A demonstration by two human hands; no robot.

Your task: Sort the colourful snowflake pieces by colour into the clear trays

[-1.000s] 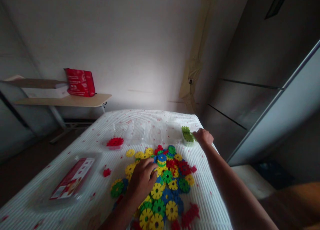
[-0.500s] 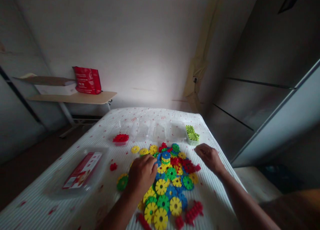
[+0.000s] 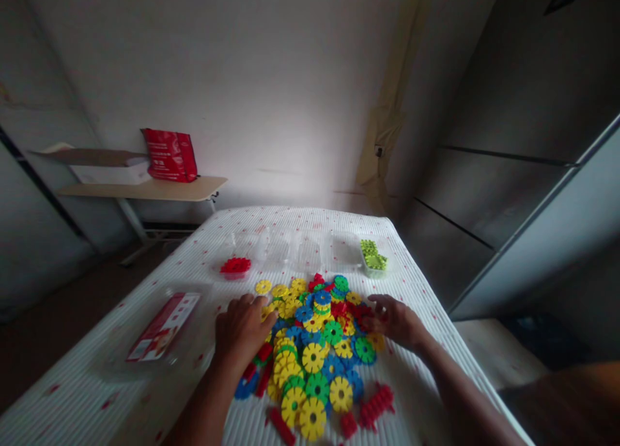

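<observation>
A heap of notched plastic discs [image 3: 314, 359], yellow, green and blue, lies on the cloth in front of me, with red connector pieces among them. My left hand [image 3: 243, 326] rests palm down at the heap's left edge, fingers stretched forward, its thumb beside yellow discs. What lies under that palm is hidden. On the opposite edge, my right hand [image 3: 394, 321] has its fingers apart and slightly bent, touching or just above red pieces [image 3: 362, 315]. I see nothing gripped in it. A long red piece [image 3: 376, 406] sits at the near right of the heap.
Behind the heap stands a row of clear plastic compartments [image 3: 310, 252]. The left one holds red pieces [image 3: 236, 265], the right one light-green pieces [image 3: 374, 255]. A clear lid with a red-and-white label [image 3: 162, 328] lies at left. A side table [image 3: 194, 189] carries a red bag [image 3: 170, 155].
My left hand has moved left off the heap's middle and opened out. The right hand has come left and down to the red pieces. A loose red piece and green disc at left are out of sight.
</observation>
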